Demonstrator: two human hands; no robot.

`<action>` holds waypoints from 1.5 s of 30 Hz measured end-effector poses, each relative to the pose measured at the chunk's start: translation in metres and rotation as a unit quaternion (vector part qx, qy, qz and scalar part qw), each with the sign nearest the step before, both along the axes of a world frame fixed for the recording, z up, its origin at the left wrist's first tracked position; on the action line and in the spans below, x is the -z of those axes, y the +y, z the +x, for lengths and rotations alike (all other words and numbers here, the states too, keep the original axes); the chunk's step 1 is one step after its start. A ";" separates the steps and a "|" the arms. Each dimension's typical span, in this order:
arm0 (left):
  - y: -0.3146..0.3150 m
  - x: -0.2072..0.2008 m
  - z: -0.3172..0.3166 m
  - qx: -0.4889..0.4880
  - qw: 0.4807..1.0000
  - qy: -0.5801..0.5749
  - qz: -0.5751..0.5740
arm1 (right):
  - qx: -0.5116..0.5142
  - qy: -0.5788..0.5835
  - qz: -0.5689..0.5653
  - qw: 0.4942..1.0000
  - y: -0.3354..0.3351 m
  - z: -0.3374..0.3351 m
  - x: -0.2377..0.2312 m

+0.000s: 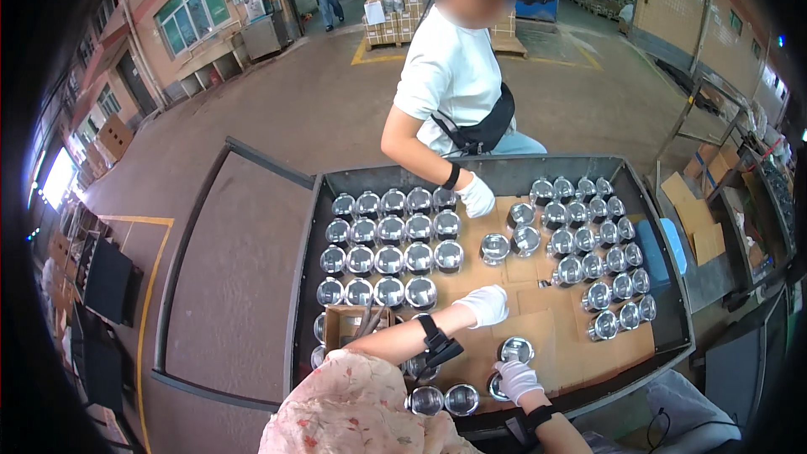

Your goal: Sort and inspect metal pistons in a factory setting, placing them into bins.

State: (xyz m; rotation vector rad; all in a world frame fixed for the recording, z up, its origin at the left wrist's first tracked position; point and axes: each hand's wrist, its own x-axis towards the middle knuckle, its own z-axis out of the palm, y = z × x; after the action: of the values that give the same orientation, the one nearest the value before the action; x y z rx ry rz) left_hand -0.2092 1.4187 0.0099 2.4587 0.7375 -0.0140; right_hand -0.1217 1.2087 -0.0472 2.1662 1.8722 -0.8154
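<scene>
2 white-gloved hands, left hand (485,303) and right hand (516,379), hover over shiny round metal pistons (389,260).

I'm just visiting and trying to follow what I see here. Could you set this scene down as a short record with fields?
Place: workshop floor, grey metal tray cart lined with cardboard
Left hand: white-gloved left hand stretched over bare cardboard, holding nothing
Right hand: white-gloved right hand touching a shiny metal cup-shaped part near the tray's front edge
Parts: rows of shiny metal parts on the left, another group on the right
Other person: a co-worker's gloved hand rests at the far side of the tray
</scene>
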 end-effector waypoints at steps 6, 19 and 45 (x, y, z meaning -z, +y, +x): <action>-0.004 0.000 -0.013 0.000 0.999 0.024 -0.025 | 0.002 -0.032 0.030 0.999 0.003 0.012 0.015; -0.027 0.005 -0.033 0.024 1.000 0.009 0.001 | 0.004 -0.042 0.003 0.999 0.005 0.014 0.017; -0.034 -0.014 -0.028 0.007 1.000 0.020 -0.008 | -0.052 -0.033 -0.041 0.997 0.017 0.021 0.000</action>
State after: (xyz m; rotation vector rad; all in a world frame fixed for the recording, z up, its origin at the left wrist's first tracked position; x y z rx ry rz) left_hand -0.2371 1.3845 0.0239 2.4557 0.7338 -0.0747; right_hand -0.1009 1.2260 -0.0475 2.0045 1.8685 -0.7758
